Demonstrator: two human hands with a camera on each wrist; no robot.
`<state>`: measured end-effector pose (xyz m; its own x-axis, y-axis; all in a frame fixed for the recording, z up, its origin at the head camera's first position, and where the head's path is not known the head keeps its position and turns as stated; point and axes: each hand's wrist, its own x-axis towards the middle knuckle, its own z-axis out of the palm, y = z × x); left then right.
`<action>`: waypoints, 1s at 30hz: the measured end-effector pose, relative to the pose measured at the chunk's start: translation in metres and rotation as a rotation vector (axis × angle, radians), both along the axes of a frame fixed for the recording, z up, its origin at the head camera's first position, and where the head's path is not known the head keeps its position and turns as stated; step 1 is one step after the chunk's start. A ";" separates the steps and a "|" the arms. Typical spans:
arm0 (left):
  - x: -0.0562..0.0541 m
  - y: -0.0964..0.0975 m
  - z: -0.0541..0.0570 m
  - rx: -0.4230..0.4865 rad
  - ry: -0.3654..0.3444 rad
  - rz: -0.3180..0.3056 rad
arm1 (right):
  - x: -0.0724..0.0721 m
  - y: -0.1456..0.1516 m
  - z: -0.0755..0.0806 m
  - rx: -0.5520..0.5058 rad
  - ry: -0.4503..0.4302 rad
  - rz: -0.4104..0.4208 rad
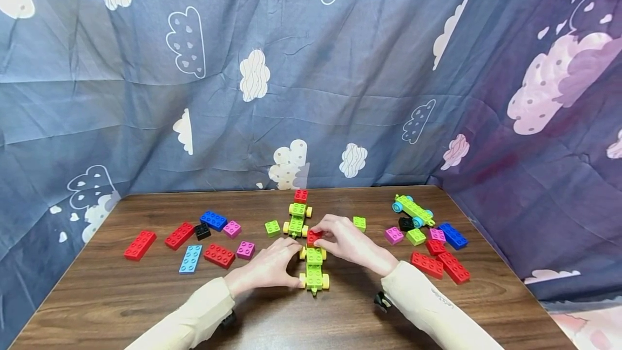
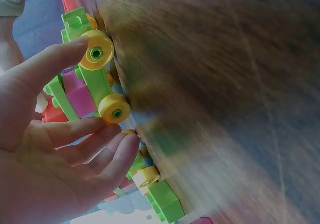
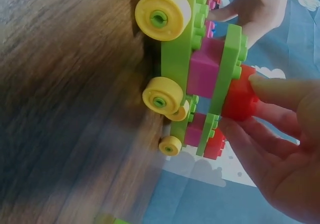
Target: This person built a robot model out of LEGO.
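The near toy car (image 1: pixel 314 274) has a lime-green base with yellow wheels (image 2: pixel 97 51). A pink brick (image 3: pixel 205 66) stands on its base, with a green plate (image 3: pixel 227 66) over that and a red brick (image 3: pixel 240 95) on top. My left hand (image 1: pixel 269 264) grips the car from the left side, thumb at one wheel and fingers by another. Between thumb and fingers, my right hand (image 1: pixel 351 239) pinches the red brick, which sits against the plate. Just beyond stands a similar car (image 1: pixel 297 219), also topped with a red brick (image 1: pixel 301 196).
On the left lie several loose bricks, among them a light blue one (image 1: pixel 190 258) and a red one (image 1: pixel 140 245). To the right are more bricks and a green car base with blue wheels (image 1: pixel 413 210). Single green bricks (image 1: pixel 272 228) flank the far car. A cloud-patterned curtain (image 1: pixel 218 112) hangs behind.
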<state>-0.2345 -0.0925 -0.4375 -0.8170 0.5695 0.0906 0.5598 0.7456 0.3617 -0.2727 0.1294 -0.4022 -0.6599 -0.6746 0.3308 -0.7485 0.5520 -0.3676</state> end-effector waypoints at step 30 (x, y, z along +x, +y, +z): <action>0.000 0.000 0.000 0.002 0.007 -0.008 | 0.001 0.002 -0.002 -0.035 0.002 0.007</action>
